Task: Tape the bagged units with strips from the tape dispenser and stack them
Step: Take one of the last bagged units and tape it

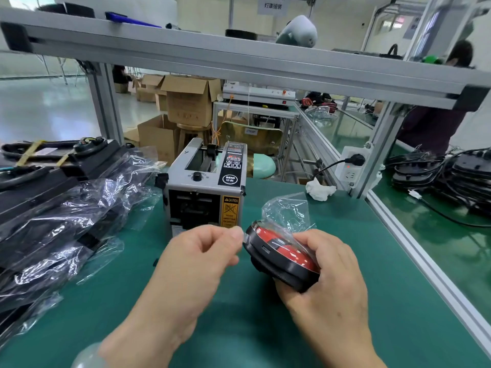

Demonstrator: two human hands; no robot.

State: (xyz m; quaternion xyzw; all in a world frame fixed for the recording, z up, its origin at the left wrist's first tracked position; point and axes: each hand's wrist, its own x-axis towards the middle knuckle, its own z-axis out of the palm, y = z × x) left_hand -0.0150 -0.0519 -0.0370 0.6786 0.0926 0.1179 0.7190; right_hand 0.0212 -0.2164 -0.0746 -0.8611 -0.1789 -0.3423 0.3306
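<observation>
Left hand (199,251) pinches what seems a clear strip (242,237) (barely visible); right hand (326,264) grips the bagged unit (279,252), just in front of the tape dispenser (204,187). Fold the loose bag flap (287,211) flat first, then press the strip across it.

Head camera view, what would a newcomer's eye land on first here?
First the red and black bagged unit, gripped in the right hand low at centre right, with the left hand beside it pinching what looks like a clear tape strip. Just behind them the grey tape dispenser stands mid-table on the green mat. A glossy pile of black bagged units fills the left side.
</observation>
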